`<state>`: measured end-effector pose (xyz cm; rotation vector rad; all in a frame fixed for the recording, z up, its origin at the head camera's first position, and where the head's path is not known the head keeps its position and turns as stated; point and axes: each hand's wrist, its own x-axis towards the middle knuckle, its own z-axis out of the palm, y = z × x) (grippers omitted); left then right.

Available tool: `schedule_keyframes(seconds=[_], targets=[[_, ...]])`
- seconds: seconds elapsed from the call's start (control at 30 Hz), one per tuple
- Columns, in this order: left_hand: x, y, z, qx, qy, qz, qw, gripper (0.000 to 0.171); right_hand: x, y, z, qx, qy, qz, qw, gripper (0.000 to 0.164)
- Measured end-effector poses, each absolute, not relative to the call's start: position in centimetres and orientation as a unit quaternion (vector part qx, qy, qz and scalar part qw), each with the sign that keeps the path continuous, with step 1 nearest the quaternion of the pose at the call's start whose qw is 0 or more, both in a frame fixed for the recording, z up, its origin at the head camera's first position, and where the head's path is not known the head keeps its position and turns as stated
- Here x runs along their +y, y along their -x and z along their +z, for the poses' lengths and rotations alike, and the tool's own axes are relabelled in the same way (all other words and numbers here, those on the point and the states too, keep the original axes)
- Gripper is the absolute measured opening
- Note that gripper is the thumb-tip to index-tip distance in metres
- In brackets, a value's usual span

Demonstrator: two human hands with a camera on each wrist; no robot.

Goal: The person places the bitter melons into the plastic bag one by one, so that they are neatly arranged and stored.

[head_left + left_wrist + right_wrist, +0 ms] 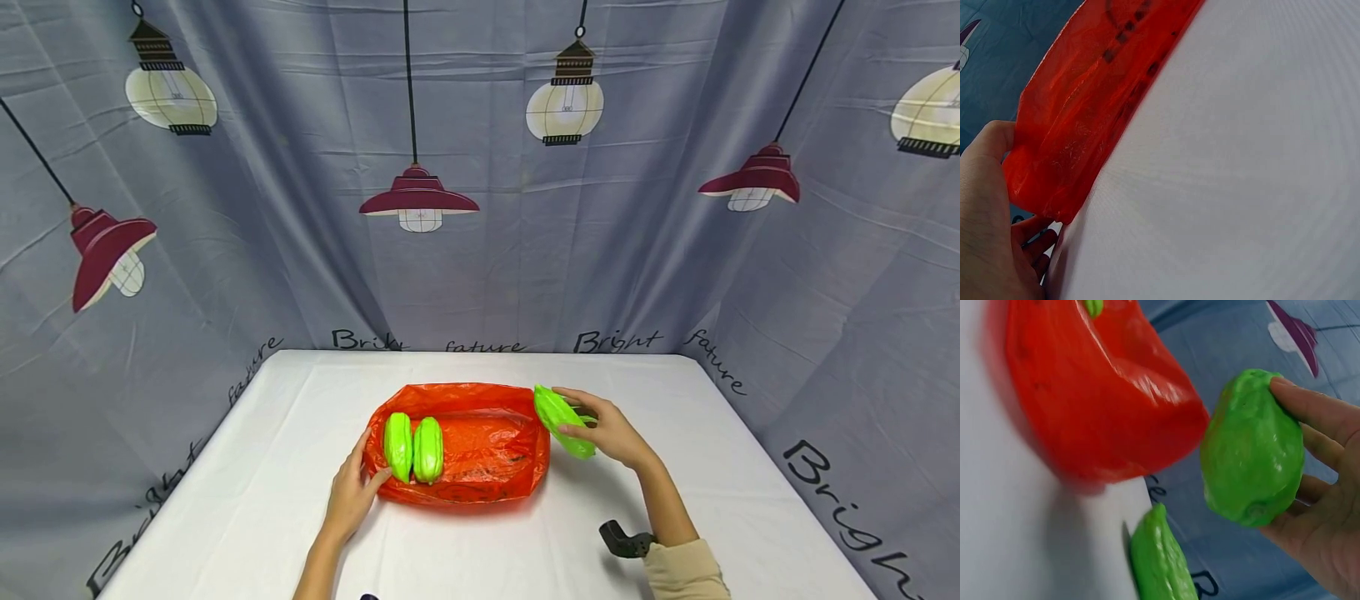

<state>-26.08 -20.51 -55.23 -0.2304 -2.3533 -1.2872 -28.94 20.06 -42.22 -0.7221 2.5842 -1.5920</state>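
Note:
A red plastic bag [480, 492] lies wide-mouthed on the table, with two bright green ribbed fruits [428, 450] side by side in its left part. My left hand [351, 497] pinches the bag's left rim, thumb on the inner side. At the opposite end, my right hand [615, 435] holds another green ribbed fruit [555, 412] between thumb and fingers, raised beside the bag's right rim. In the right wrist view a further green fruit [1159, 556] lies on the table below the held one; the hand mostly hides it in the head view.
A white cloth covers the table [600, 375]. A black curved device [626, 542] is attached at the right wrist by the beige sleeve [684, 571]. Behind the table hangs a grey-blue curtain [480, 283] printed with lamps.

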Motion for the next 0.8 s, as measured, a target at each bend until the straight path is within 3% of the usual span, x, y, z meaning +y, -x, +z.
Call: schedule_keyframes(seconds=[0.57,0.8], targets=[[-20.5,26.0,-55.4,-0.85,0.086,-0.467,0.228,0.072,16.2,29.7,-44.8,0.8,0.191,-0.564,-0.076,0.059],[-20.6,26.1,-55.3,-0.851,0.086,-0.466,0.226,0.073,16.0,29.8,-44.8,0.803,0.181,-0.563,-0.079,0.061]])
